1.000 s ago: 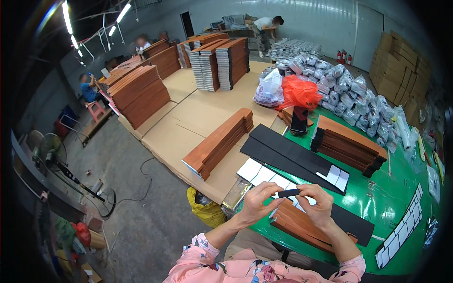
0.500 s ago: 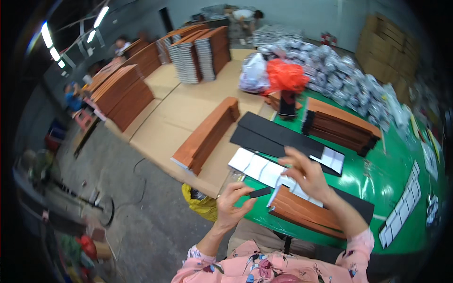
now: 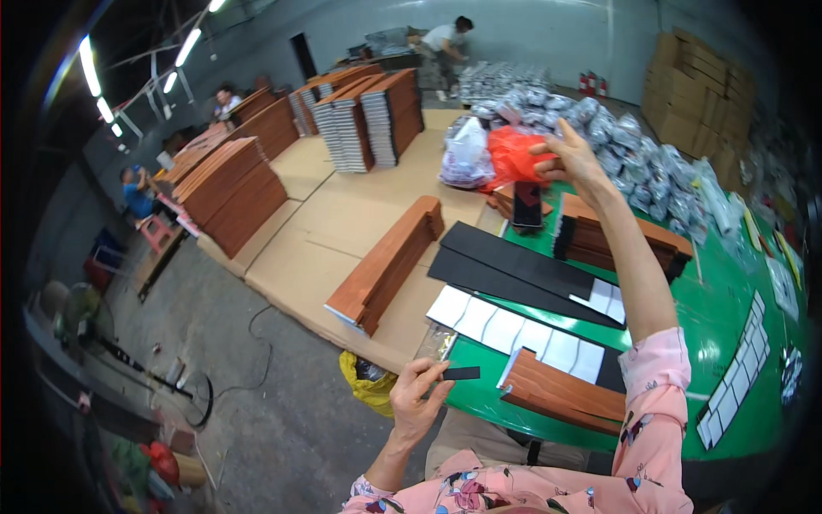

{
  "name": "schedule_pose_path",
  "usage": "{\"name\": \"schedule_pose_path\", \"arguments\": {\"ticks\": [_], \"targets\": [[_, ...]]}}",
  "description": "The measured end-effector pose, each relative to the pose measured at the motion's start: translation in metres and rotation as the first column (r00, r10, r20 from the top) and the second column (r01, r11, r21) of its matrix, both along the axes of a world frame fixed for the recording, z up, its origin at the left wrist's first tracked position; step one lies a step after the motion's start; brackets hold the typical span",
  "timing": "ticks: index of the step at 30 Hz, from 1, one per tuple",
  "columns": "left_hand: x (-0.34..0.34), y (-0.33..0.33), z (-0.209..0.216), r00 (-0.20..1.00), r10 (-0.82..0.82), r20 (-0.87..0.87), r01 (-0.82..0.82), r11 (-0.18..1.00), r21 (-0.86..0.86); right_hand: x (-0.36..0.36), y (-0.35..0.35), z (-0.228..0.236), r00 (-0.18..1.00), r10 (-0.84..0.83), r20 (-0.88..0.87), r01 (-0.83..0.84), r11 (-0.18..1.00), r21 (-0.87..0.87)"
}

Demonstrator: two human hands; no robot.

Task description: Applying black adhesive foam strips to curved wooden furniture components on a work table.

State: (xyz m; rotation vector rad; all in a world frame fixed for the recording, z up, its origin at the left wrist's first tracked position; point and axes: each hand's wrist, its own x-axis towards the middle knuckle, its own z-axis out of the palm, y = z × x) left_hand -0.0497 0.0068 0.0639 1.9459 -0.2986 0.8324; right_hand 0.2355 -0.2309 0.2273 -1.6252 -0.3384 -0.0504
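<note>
My left hand (image 3: 417,401) pinches a short black strip (image 3: 463,373) between thumb and fingers, just off the green table's near edge. My right hand (image 3: 574,161) is raised over the far side of the table, in front of a red plastic bag (image 3: 512,154). Its fingers are apart, and no object shows in them. Close in front of me lies a small stack of reddish-brown wood-look slats (image 3: 561,396). Behind it is a row of white backed pieces (image 3: 484,320) on black material. Beyond those, long black strips (image 3: 505,261) lie overlapped.
Another slat bundle (image 3: 616,236) lies at the far right, partly behind my right forearm. A long brown bundle (image 3: 390,265) rests on cardboard (image 3: 317,236), with tall stacks behind. Plastic-wrapped parts (image 3: 634,137) are heaped at the back. A yellow bag (image 3: 364,385) hangs below the edge.
My right hand has swung up and away from above the white pieces toward the red bag. My left hand stays near its place, still holding the black strip. The view has tilted slightly upward.
</note>
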Motion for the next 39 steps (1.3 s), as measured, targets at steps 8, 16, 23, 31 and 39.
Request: {"name": "schedule_pose_path", "arguments": {"ticks": [8,16,23,31,39], "targets": [[0.005,0.006,0.005,0.998,0.031,-0.047,-0.034,0.998,-0.05,-0.068,0.04,-0.035,0.936,0.297,0.19,-0.214,0.907,-0.364],[0.016,-0.016,0.008,0.99,-0.004,0.14,-0.031,0.969,0.246,-0.179,0.029,-0.079,0.64,0.637,0.429,-0.239,0.696,-0.677],[0.009,-0.043,0.011,0.985,-0.043,0.169,-0.019,0.936,0.351,-0.215,0.005,-0.083,0.661,0.606,0.443,-0.032,0.613,-0.79],[0.006,-0.061,0.014,0.981,-0.17,0.091,0.118,0.903,0.412,-0.252,-0.019,-0.098,0.698,0.428,0.574,0.203,0.651,-0.732],[-0.002,-0.073,0.001,0.943,-0.323,0.073,0.257,0.853,0.454,-0.282,-0.038,-0.131,0.877,0.238,0.417,0.105,0.753,-0.65]]}}
